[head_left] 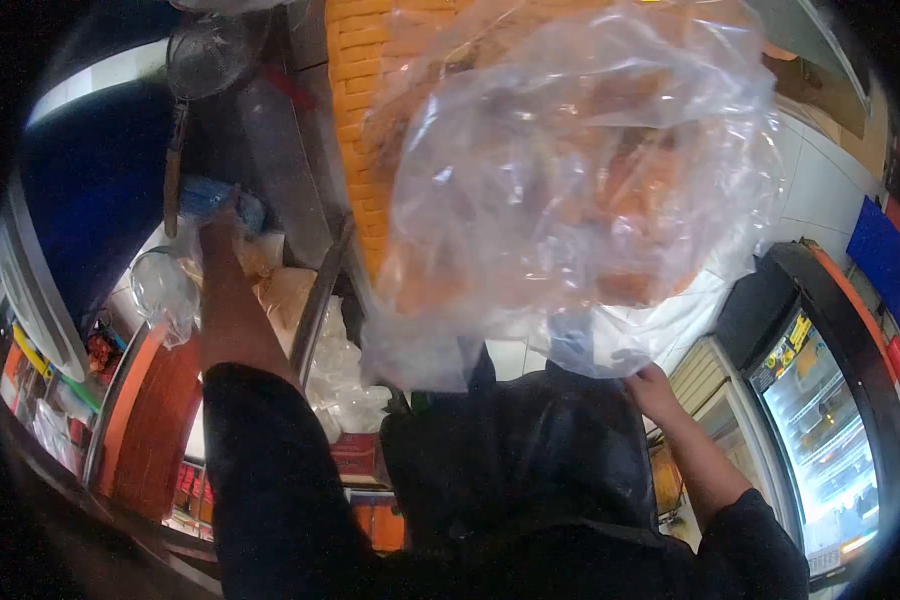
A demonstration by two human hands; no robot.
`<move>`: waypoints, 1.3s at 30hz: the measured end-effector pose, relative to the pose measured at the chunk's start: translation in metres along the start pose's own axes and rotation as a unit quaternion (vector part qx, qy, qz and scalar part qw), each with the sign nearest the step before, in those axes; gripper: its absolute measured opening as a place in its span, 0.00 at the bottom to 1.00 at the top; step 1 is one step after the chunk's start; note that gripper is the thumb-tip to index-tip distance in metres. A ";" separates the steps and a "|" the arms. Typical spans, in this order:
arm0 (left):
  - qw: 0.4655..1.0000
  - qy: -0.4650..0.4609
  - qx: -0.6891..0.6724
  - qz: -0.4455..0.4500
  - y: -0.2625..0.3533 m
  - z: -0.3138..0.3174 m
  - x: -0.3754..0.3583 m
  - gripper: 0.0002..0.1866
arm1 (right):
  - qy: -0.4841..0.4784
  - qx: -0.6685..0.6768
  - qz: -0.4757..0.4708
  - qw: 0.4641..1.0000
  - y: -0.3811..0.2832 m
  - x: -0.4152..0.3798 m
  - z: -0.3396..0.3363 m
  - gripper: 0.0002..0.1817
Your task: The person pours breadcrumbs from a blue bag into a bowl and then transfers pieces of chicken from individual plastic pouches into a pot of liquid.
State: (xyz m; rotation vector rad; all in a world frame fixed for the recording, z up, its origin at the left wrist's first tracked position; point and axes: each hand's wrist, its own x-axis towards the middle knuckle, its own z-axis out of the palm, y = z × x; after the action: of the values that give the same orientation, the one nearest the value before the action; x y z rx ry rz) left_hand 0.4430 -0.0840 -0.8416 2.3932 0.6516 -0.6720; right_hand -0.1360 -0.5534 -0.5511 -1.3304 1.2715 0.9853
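Note:
A large clear plastic bag [490,200] hangs close to the camera, crumpled and shiny, with orange shapes showing through it. At its lower right edge, my right hand [650,392] is closed on the plastic. My left hand [225,222] reaches away to the far left, beside a blue bundle [210,197] whose kind I cannot make out. Its fingers are blurred and partly hidden. Just below that hand is a smaller clear plastic bag [165,285]; whether the hand touches it does not show.
A yellow-orange woven surface [360,120] rises behind the large bag. A wire strainer [210,60] with a wooden handle hangs at upper left. Several filled clear bags [340,385] lie below my left arm. A lit glass-door fridge [820,430] stands at right.

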 end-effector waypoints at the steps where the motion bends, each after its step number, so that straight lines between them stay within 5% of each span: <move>1: 1.000 -0.009 0.012 -0.006 0.000 -0.005 0.012 0.40 | 0.005 -0.009 0.005 1.000 0.015 -0.001 -0.002 0.16; 3: 0.999 -0.028 0.025 -0.016 0.001 -0.009 0.029 0.41 | 0.020 -0.026 0.009 0.999 0.041 -0.002 -0.005 0.16; 6: 0.998 -0.055 0.032 -0.025 0.007 -0.007 0.039 0.41 | 0.011 0.094 0.178 0.980 0.076 -0.007 -0.005 0.15; 11: 0.997 -0.068 0.025 -0.008 0.025 0.021 0.018 0.42 | 0.023 0.106 0.125 0.986 0.114 -0.025 -0.010 0.15; 15: 0.978 -0.124 -0.159 -0.048 0.042 0.040 -0.028 0.42 | 0.065 0.130 0.126 0.981 0.131 -0.042 -0.030 0.15; 20: 0.903 -0.044 -0.409 -0.120 0.099 0.047 -0.176 0.35 | 0.085 0.108 0.110 0.984 0.175 -0.057 -0.068 0.17; 23: 0.859 -0.078 -0.496 -0.098 0.086 0.051 -0.269 0.31 | 0.096 0.093 0.100 0.986 0.189 -0.066 -0.092 0.19; 24: 0.833 -0.097 -0.538 -0.083 0.061 0.060 -0.282 0.31 | 0.103 0.080 0.081 0.988 0.203 -0.065 -0.102 0.20; 25: 0.886 -0.060 -0.452 -0.086 0.085 0.035 -0.347 0.29 | 0.075 -0.012 0.010 0.997 0.232 -0.060 -0.117 0.17; 26: 0.867 -0.046 -0.491 -0.073 0.082 0.033 -0.390 0.32 | 0.050 -0.109 -0.063 0.991 0.247 -0.050 -0.137 0.19; 28: 0.859 -0.117 -0.493 -0.081 0.067 0.011 -0.471 0.36 | 0.115 -0.143 -0.156 0.970 0.203 -0.086 -0.148 0.26; 30: 0.833 -0.215 -0.500 -0.102 0.046 -0.002 -0.542 0.38 | 0.170 -0.313 -0.232 0.905 0.200 -0.080 -0.180 0.36; 31: 0.794 -0.268 -0.539 -0.082 0.040 -0.013 -0.576 0.36 | 0.125 -0.202 -0.161 0.958 0.178 -0.088 -0.192 0.35; 34: 0.784 -0.355 -0.509 -0.016 0.056 -0.105 -0.680 0.35 | 0.122 -0.315 -0.340 0.878 0.103 -0.103 -0.213 0.28; 36: 0.730 -0.361 -0.579 -0.032 0.074 -0.168 -0.754 0.34 | 0.076 -0.300 -0.338 0.889 0.001 -0.184 -0.175 0.27; 37: 0.702 -0.365 -0.610 -0.038 0.075 -0.195 -0.779 0.33 | 0.051 -0.341 -0.440 0.829 -0.036 -0.211 -0.153 0.29; 39: 0.651 -0.376 -0.659 -0.013 0.056 -0.217 -0.807 0.35 | -0.106 -0.281 -0.493 0.817 -0.108 -0.288 -0.087 0.34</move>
State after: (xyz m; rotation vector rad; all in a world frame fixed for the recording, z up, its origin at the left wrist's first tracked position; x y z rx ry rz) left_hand -0.0668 -0.2254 -0.1930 0.6251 0.4799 -0.7192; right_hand -0.0689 -0.5962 -0.2416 -1.9423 -0.0224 0.7018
